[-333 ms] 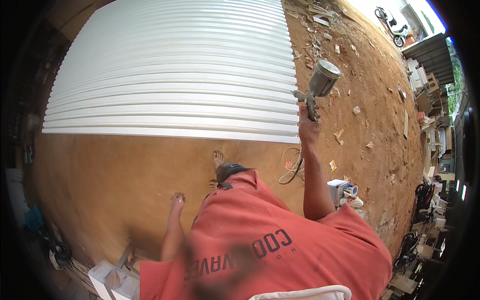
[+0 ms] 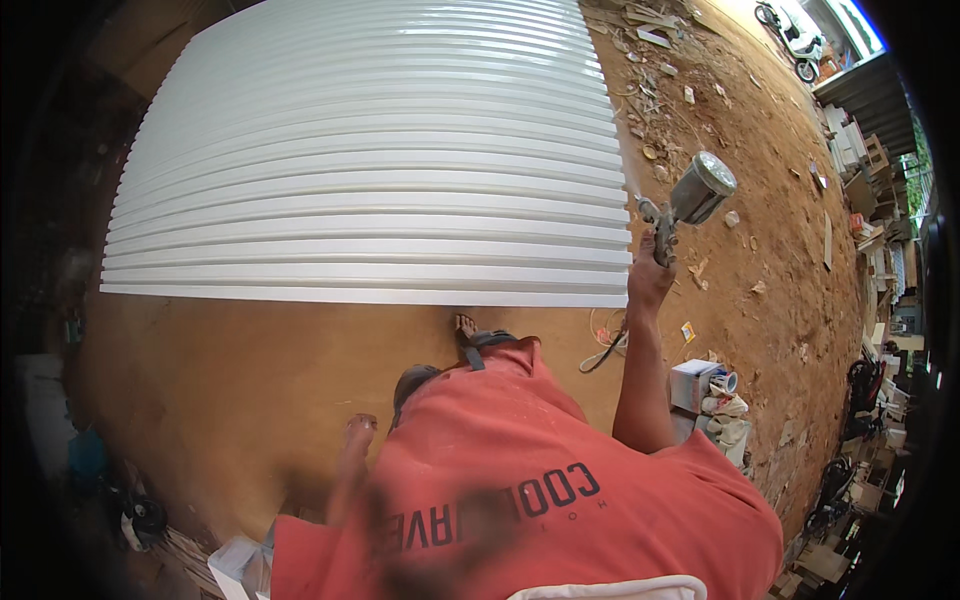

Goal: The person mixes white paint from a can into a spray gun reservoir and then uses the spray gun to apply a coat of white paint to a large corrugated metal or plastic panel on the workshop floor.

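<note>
In my right hand is a spray gun, gripped by its handle, with a metal cup tilted on top. Its nozzle points left at the right edge of a large white slatted panel, a short way off it. A faint pale mist shows in front of the nozzle. A hose lies below that hand. My left hand hangs low on the left over brown ground, away from the panel; its fingers are too blurred to read, and I see nothing in it.
Scraps and litter are strewn over the dirt right of the panel. A white box and bundled stuff stand by my right elbow. Stacked boards line the far right; a scooter is parked at the upper right.
The spray gun and my right hand have come nearer along the panel's right edge, and mist now shows at the nozzle. My foot has shifted, and the whole view has moved slightly.
</note>
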A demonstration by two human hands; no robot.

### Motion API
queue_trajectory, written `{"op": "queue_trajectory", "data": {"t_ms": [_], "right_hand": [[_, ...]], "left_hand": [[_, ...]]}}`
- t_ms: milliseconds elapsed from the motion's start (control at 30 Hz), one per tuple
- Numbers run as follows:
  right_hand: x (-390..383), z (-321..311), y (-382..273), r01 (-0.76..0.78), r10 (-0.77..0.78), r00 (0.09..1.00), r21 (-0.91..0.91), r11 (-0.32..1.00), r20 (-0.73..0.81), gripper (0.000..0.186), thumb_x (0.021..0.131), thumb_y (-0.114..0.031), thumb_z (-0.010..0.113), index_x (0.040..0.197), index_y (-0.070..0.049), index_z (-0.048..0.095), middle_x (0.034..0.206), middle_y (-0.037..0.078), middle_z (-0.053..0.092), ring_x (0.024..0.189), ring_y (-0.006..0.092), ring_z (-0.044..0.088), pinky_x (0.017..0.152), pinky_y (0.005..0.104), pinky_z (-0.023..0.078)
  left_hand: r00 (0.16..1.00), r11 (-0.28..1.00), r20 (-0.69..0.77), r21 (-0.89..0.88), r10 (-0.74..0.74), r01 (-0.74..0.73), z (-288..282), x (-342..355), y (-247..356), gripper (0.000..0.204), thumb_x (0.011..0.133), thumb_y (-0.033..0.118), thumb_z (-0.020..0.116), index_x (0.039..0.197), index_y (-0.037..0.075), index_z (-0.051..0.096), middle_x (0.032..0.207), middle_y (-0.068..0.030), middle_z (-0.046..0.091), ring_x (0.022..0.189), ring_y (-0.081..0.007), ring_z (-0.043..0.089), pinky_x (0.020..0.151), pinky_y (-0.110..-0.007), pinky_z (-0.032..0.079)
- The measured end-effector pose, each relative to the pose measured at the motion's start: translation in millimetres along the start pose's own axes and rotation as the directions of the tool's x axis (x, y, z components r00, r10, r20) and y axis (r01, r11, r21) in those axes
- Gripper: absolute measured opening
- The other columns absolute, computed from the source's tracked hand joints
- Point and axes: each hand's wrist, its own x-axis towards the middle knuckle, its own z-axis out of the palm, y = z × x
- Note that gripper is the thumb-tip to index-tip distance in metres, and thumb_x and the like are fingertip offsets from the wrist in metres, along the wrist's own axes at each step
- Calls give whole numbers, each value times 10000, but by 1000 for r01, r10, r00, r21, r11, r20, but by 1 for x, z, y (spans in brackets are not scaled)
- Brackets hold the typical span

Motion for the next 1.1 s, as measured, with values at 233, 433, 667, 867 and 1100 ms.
{"op": "queue_trajectory", "data": {"t_ms": [233,433,667,867,1100], "right_hand": [[-56,131,-59,40,-48,973,40,998,227,300,978,-308,644,998,-13,696,726,-68,508,693,60,422,613,262,372],[-125,247,-134,99,-103,924,29,995,368,313,943,-333,670,985,-25,707,656,-8,542,652,96,452,621,295,422],[-198,325,-204,39,-42,879,16,999,475,311,937,-325,671,859,-24,655,621,-22,490,615,89,418,574,293,381],[-249,347,-231,-104,10,823,134,986,568,321,943,-325,668,749,-73,622,606,-52,479,584,55,423,523,279,342],[-225,294,-180,-136,141,966,-38,990,218,357,933,-329,673,1045,9,701,722,2,589,702,96,495,676,303,438]], "left_hand": [[998,995,39,-89,51,-48,-46,35,39,288,967,189,468,951,-15,671,894,-119,691,807,-202,666,727,-339,541],[801,536,233,636,552,-555,-126,95,18,289,952,204,475,960,4,684,923,-86,702,801,-179,671,735,-316,542],[975,961,134,193,176,-200,-238,150,60,288,932,220,488,968,35,705,857,-75,704,773,-195,676,699,-342,534],[914,883,174,244,367,-401,-304,241,9,251,946,132,466,972,8,682,810,-54,676,728,-138,645,638,-284,510],[873,891,320,150,367,-429,-294,257,60,185,908,97,515,928,26,685,849,-75,675,719,-162,652,641,-297,524]]}}
